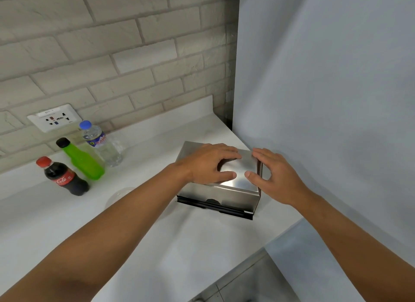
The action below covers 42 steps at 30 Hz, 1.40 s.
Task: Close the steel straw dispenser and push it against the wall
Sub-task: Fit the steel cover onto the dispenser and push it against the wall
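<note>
The steel straw dispenser [233, 195] is a shiny metal box with a black tray along its front bottom edge. It stands on the white counter [157, 229], close to the grey wall [325, 99] on the right. Its lid lies flat on top. My left hand [210, 164] rests on the lid with fingers curled and spread, thumb on the near side. My right hand [275, 178] touches the lid's right edge with its fingertips and thumb, fingers apart. Neither hand wraps around the box.
Three bottles stand at the left by the brick wall: a cola bottle [64, 177], a green bottle [82, 159] and a water bottle [101, 144]. A wall socket [55, 118] sits above them. A clear lid [119, 197] lies on the counter. The counter's front edge runs at lower right.
</note>
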Available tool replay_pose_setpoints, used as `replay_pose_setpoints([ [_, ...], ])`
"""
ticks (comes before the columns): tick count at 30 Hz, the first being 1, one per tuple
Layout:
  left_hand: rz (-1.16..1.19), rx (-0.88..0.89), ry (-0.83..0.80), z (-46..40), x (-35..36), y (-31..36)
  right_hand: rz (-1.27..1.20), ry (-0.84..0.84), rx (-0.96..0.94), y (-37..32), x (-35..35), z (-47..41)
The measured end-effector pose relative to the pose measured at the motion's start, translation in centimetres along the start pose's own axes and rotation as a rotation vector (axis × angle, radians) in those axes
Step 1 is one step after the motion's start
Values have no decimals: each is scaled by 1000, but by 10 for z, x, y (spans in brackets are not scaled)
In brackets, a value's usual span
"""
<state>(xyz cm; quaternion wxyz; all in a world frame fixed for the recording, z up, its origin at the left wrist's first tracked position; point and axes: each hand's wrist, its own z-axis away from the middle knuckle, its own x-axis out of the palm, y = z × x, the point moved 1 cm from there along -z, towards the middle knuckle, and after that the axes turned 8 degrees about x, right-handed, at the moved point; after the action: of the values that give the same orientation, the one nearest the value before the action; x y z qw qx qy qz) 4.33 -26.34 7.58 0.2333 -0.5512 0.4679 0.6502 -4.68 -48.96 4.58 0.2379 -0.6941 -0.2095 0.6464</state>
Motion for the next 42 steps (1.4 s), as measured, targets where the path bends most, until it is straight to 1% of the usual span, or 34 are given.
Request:
replay_pose_setpoints([
  [3,66,-11,104,13,3,-2,72,-14,-33,-4,-4,-4],
  [5,84,-67,198,25,4,-8,123,-31,-61,-8,-6,-8],
  [9,173,-261,454,63,5,-24,203,-113,-197,-30,-2,-22],
  [10,217,-318,513,73,7,-27,218,-135,-227,-38,2,-27],
  [12,378,-466,599,89,13,-30,232,-181,-267,-55,13,-38],
  [14,541,-583,641,101,21,-31,244,-264,-280,-72,28,-50],
  [18,669,-656,702,113,37,-32,278,-374,-301,-104,54,-73],
  [22,756,-678,774,113,54,-23,315,-382,-324,-121,72,-83],
  [26,839,-694,847,108,65,-17,392,-373,-344,-121,80,-85],
  [31,834,-700,840,107,65,-21,411,-406,-344,-121,78,-88],
  [33,819,-692,830,108,65,-21,406,-383,-358,-122,77,-86],
  [35,789,-685,813,109,65,-21,379,-312,-366,-123,77,-80],
  [38,750,-677,794,110,65,-21,315,-147,-347,-123,73,-64],
  [40,748,-660,788,109,64,-21,318,-8,-350,-118,71,-51],
  [42,755,-644,782,108,64,-21,337,104,-299,-108,67,-35],
])
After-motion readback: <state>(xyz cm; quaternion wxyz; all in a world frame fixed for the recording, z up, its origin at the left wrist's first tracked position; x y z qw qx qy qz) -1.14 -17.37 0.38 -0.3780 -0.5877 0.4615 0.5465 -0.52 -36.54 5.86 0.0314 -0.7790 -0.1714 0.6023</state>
